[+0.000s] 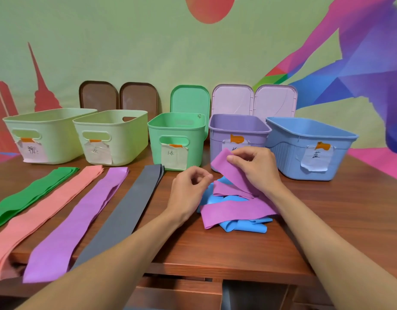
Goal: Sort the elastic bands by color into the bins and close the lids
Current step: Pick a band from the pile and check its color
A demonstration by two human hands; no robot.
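Before the purple bin (217, 139), my right hand (257, 166) pinches a purple band (228, 175); my left hand (188, 186) curls, hold unclear. Next, I'd drop it in.

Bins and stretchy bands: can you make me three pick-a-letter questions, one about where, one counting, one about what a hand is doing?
1. Where does the blue bin stand in the row? A far left B middle C far right
2. How many bins are on the table? A three B five C seven
3. What is the right hand doing? A pinching a purple band B lying flat C shutting a lid
Answers: C, nothing stands right of it; B, two pale bins, green bin, purple bin, blue bin; A, it pinches the band's raised end.
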